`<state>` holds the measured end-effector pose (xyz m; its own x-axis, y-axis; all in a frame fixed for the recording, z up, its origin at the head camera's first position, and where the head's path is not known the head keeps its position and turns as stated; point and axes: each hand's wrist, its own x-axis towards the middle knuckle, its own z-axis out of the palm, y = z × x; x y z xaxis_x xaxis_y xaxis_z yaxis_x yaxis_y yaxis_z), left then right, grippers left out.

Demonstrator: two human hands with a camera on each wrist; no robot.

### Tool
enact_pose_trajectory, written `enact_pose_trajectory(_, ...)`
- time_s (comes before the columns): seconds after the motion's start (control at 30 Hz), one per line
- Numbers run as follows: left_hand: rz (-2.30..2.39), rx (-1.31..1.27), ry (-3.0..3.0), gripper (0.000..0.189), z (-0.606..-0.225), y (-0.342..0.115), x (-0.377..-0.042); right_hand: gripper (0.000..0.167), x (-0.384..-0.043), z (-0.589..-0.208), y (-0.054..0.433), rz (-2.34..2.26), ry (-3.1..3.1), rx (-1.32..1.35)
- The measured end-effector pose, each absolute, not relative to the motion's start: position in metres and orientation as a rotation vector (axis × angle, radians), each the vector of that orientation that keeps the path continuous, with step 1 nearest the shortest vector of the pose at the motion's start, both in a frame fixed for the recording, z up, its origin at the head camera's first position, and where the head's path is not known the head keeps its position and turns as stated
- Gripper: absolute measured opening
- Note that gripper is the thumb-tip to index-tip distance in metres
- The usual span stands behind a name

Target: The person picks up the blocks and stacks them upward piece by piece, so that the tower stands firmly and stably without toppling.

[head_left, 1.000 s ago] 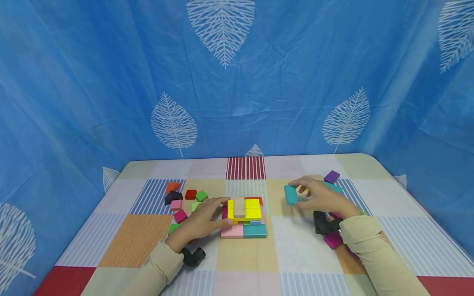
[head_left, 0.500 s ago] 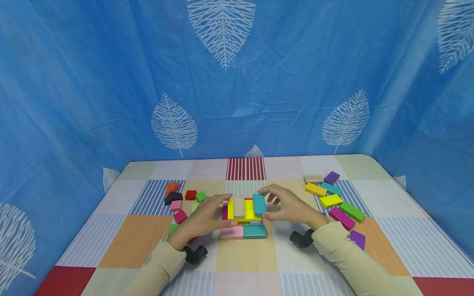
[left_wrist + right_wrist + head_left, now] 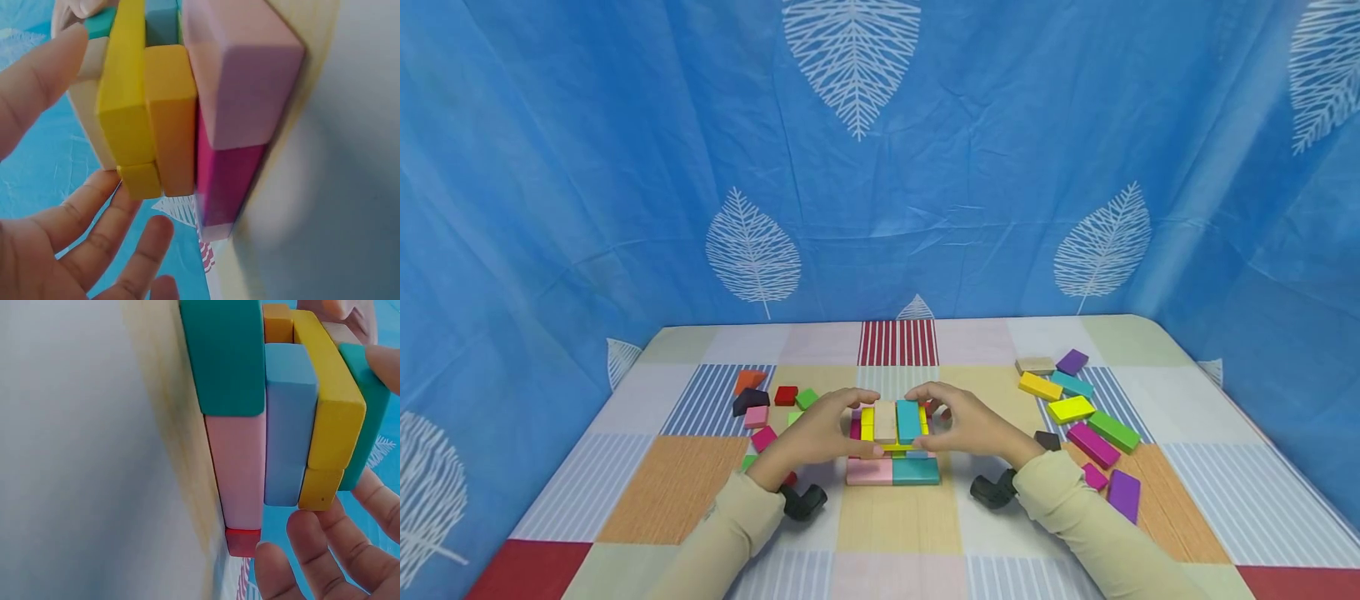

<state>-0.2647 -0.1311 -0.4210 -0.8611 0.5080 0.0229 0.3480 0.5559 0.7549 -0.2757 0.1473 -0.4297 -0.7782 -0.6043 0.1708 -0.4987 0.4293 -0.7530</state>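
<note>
A layered stack of coloured blocks stands mid-table, with a pink block (image 3: pixel 869 472) and a dark teal block (image 3: pixel 916 472) along its near base. On its yellow layer (image 3: pixel 128 94) lie a plain wooden block (image 3: pixel 884 422) and, right beside it, a teal block (image 3: pixel 907 422). My right hand (image 3: pixel 976 427) pinches the teal block between thumb and index finger at its two ends. From the left side, my left hand (image 3: pixel 820 429) holds the wooden block's ends likewise, index fingertip right at the far end. Light blue and orange blocks (image 3: pixel 172 119) show beneath the yellow layer.
Left of the stack lie small blocks: an orange one (image 3: pixel 749 381), a black one (image 3: pixel 751 402), a red one (image 3: pixel 786 396) and several more. To the right are longer blocks, including yellow (image 3: pixel 1071 408), green (image 3: pixel 1113 430), magenta (image 3: pixel 1093 444) and purple (image 3: pixel 1124 496) ones.
My right hand has carried the teal block leftward from the right side onto the stack's top, against the wooden block. My left hand has shifted slightly right.
</note>
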Motion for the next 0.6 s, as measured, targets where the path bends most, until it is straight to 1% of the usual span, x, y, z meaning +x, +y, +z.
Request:
enact_pose_trajectory(0.17, 1.181, 0.701, 2.616, 0.07, -0.421, -0.127, -0.266, 0.059, -0.275, -0.431, 0.148, -1.315, 2.518, -1.002)
enact_pose_trajectory(0.4, 1.197, 0.717, 2.611, 0.067, -0.421, -0.126, -0.267, 0.059, -0.275, -0.431, 0.148, -1.331, 2.501, -0.986)
enact_pose_trajectory(0.6, 1.198, 0.734, 2.608, 0.071, -0.424, -0.126, -0.267, 0.069, -0.28, -0.425, 0.161, -1.36, 2.445, -0.951)
